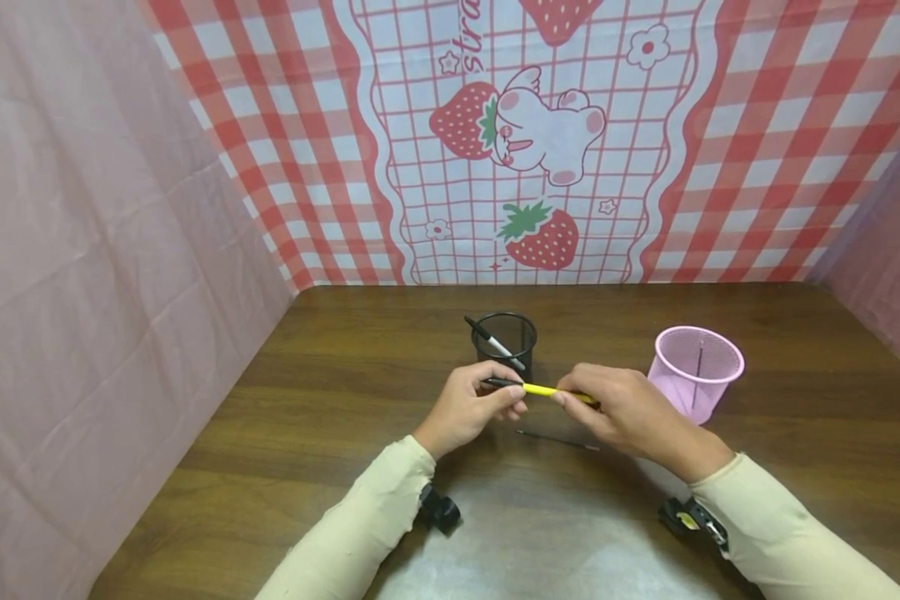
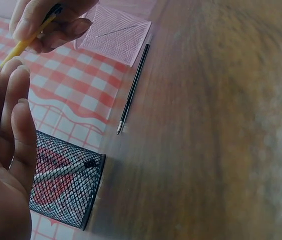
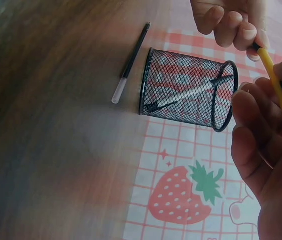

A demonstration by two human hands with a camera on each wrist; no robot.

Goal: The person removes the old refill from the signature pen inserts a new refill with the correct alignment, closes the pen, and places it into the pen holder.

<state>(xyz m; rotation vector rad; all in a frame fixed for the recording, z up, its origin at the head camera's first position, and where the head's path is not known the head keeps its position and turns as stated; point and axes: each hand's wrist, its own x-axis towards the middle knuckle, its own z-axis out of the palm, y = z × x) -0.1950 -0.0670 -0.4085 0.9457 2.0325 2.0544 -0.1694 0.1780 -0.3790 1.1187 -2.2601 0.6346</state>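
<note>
Both hands hold a yellow pen (image 1: 542, 390) level above the wooden table (image 1: 330, 417). My left hand (image 1: 516, 398) pinches its black end, and my right hand (image 1: 564, 400) grips the yellow barrel. The left wrist view shows the yellow pen (image 2: 25, 44) running from my left hand (image 2: 11, 75) to my right hand (image 2: 48, 27). In the right wrist view the pen (image 3: 273, 82) passes between my right hand (image 3: 260, 100) and my left hand (image 3: 245, 42). A thin black refill (image 1: 558, 440) lies on the table just below the hands.
A black mesh cup (image 1: 504, 337) with a pen leaning inside stands just behind the hands. A pink mesh cup (image 1: 696, 371) holding a thin refill stands to the right. Pink cloth walls close in the left, right and back sides.
</note>
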